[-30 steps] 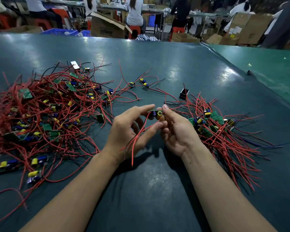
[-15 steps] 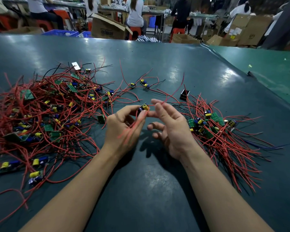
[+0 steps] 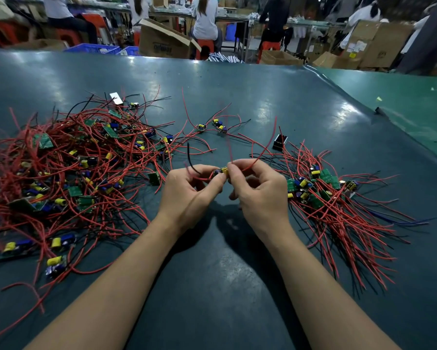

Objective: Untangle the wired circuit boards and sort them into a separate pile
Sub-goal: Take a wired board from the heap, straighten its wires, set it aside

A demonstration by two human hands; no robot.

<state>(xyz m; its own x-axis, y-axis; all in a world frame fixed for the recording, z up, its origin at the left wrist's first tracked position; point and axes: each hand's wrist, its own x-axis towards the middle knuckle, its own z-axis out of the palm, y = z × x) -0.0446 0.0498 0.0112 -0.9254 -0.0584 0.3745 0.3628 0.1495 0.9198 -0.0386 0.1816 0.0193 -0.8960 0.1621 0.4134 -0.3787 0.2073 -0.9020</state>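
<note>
At a dark teal-covered desk (image 3: 212, 286), a worker's two bare hands meet above the surface over one small circuit board with a yellow capacitor and red and black leads (image 3: 222, 171). The left hand (image 3: 187, 190) pinches the board's near end between thumb and fingertips, a black wire curling up beside its knuckles. The right hand (image 3: 260, 190) pinches the other end together with a thin red wire that arcs up and away from its fingertips.

To the left sprawls a large tangled heap of green circuit boards knotted in red and black wires (image 3: 68, 173), spreading across the desk to the frame's edge. To the right lies a smaller, tidier pile of boards with their red wires fanned out in one direction (image 3: 338, 205), well apart from the heap. Between them, farther back, a few loose wired boards (image 3: 218, 125) sit on the desk, with a small black boxy component (image 3: 280, 142) near the sorted pile. Beyond the desk, seated workers and open cardboard boxes (image 3: 161, 41) fill the factory floor.
</note>
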